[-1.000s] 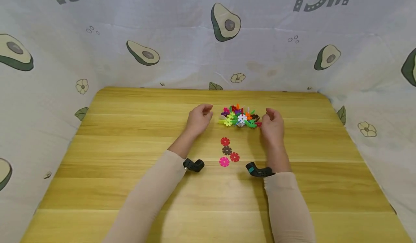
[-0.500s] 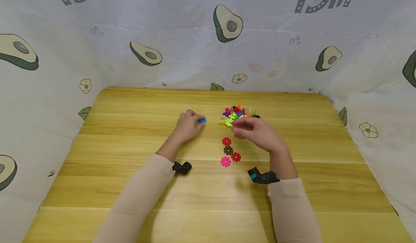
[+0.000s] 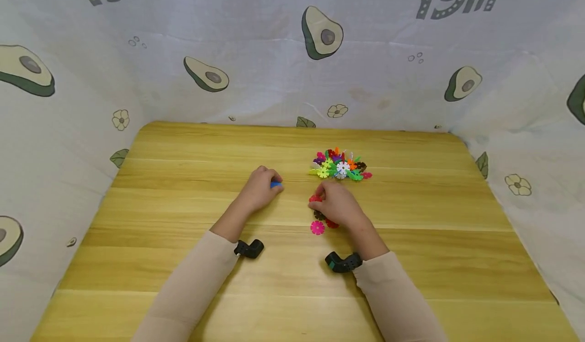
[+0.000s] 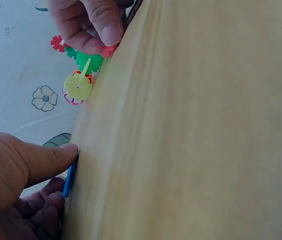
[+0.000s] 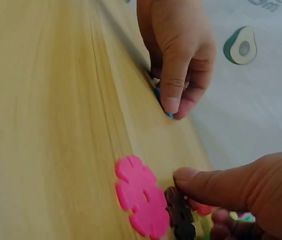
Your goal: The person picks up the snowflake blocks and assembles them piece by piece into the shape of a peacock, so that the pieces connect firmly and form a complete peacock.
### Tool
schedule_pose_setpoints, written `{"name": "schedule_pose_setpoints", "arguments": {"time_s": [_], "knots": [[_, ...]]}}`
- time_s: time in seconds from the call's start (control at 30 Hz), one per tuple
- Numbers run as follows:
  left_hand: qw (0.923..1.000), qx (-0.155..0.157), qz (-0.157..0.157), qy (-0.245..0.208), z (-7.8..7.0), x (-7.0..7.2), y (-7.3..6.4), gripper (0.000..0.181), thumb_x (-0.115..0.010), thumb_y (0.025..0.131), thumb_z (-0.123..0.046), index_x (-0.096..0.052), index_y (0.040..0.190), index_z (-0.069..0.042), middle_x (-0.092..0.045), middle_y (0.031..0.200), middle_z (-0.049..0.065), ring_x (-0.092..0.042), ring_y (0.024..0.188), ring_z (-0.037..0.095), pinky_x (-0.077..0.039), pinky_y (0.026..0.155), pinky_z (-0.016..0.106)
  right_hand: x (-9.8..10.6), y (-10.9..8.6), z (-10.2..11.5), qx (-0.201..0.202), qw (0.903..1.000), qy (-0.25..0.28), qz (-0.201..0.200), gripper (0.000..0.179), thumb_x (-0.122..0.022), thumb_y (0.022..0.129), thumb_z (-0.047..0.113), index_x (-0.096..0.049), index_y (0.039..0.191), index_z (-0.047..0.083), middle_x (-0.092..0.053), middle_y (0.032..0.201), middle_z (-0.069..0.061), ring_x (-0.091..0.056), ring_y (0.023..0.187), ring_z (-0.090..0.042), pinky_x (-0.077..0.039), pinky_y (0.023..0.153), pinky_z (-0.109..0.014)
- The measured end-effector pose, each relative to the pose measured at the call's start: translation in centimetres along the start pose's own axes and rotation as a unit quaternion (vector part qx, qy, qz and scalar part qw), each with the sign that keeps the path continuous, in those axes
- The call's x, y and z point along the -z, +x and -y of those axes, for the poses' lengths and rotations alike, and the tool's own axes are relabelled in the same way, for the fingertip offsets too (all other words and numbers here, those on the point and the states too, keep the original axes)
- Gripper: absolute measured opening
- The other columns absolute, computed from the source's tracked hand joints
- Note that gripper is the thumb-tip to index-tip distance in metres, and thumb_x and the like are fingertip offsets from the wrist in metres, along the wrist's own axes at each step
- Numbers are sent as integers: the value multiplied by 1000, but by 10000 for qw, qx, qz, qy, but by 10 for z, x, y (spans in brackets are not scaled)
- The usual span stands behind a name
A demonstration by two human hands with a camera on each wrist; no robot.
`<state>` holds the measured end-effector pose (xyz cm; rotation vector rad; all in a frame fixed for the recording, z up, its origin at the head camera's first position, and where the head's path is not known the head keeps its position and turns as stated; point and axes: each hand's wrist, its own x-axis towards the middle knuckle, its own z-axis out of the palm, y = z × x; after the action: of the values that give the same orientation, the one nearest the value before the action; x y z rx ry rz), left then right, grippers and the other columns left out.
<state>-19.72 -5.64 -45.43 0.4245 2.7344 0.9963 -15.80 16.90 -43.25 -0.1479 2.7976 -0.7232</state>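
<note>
My left hand (image 3: 258, 190) pinches a blue snowflake disc (image 3: 275, 184) between thumb and fingers, low over the table left of the loose discs. In the left wrist view the blue disc (image 4: 70, 176) shows edge-on. My right hand (image 3: 339, 205) has its thumb and fingers on either side of a red snowflake disc (image 3: 314, 198), pinching it at the table. Just nearer lie a dark brown disc (image 3: 319, 215), a second red disc (image 3: 331, 224) partly hidden by the hand, and a pink disc (image 3: 317, 227). The right wrist view shows the pink disc (image 5: 143, 200) large and flat.
Behind the right hand stands a cluster of joined, many-coloured snowflake discs (image 3: 342, 167). The wooden table (image 3: 183, 159) is bordered at the back and sides by a pale avocado-print cloth (image 3: 274, 78). Each wrist carries a black camera mount (image 3: 249, 249).
My left hand has come nearer and to the left, now with the blue disc in its pinch. My right hand has left the cluster's right side and come down onto the red disc.
</note>
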Motion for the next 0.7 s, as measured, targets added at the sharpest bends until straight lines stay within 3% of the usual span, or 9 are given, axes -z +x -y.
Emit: {"name": "schedule_pose_setpoints", "arguments": {"time_s": [0.13,0.2,0.3,0.4,0.5,0.57,0.7], "knots": [[9991,100,-117,-385,2,-1,-9,20,-72,97,-22,-69,110,-7,-63,111,11,-60,100,25,-56,90,38,-13,3,1,582,9921,976,-531,18,-79,91,21,-65,96,11,-64,87,-6,-54,79,-19,-46,68,-28],[9972,69,-171,-719,3,-2,-12,20,-74,96,-20,-68,110,-8,-66,107,9,-63,95,23,-57,86,36,-22,5,0,859,9781,1772,-680,12,-76,93,16,-67,98,10,-69,89,-8,-59,78,-18,-48,68,-24],[9915,43,-213,-1284,4,-6,-13,19,-74,95,-20,-70,110,-9,-70,101,5,-66,89,17,-56,80,30,-34,8,-1,996,9493,2899,-693,12,-71,97,12,-69,107,6,-76,100,-14,-70,83,-21,-56,72,-19],[9731,142,-75,-2299,4,-7,-14,21,-72,97,-20,-72,113,-7,-73,99,7,-65,80,14,-56,72,25,-41,9,-2,980,9279,3512,-782,16,-69,97,10,-68,111,1,-75,107,-20,-74,90,-28,-59,78,-18],[9444,272,51,-3277,4,-8,-14,26,-71,98,-18,-71,118,-2,-72,102,10,-63,74,12,-56,68,22,-44,9,-1,958,9187,3725,-891,19,-71,96,10,-69,112,0,-74,108,-22,-74,94,-27,-59,81,-18],[9308,265,54,-3645,3,-8,-13,28,-71,98,-17,-70,119,1,-72,105,12,-63,73,12,-57,68,21,-45,9,0,944,9159,3786,-944,20,-72,95,10,-69,111,-1,-73,108,-22,-74,94,-23,-59,82,-17],[9279,196,-237,-3715,3,-7,-12,30,-73,96,-17,-70,119,2,-72,105,13,-64,73,10,-57,68,21,-44,9,2,960,9037,4065,-941,18,-70,96,5,-68,111,-4,-73,109,-25,-74,92,-14,-61,81,-20]]}}
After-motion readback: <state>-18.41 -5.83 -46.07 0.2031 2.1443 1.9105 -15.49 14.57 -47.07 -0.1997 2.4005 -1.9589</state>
